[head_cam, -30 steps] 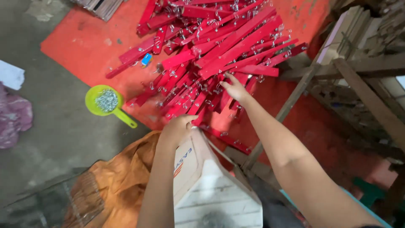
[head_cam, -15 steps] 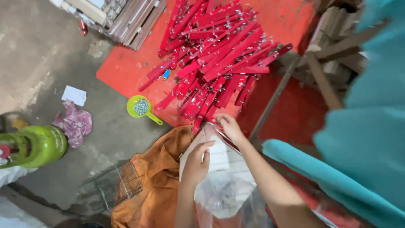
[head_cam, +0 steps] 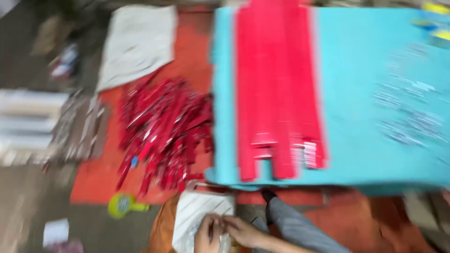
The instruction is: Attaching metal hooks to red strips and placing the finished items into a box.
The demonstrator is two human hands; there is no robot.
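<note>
Frame heavily motion-blurred. Bottom centre: left hand [head_cam: 207, 236] and right hand [head_cam: 241, 230] meet on white sack [head_cam: 199, 213]; grip indeterminate. Red strips [head_cam: 161, 129] indistinct; 2 forearms cropped.

A turquoise flat surface [head_cam: 365, 117] carries a row of long red strips [head_cam: 276, 89] laid side by side. Below it, a red floor mat [head_cam: 93, 180] bears a heap of loose red strips [head_cam: 161, 126].
</note>
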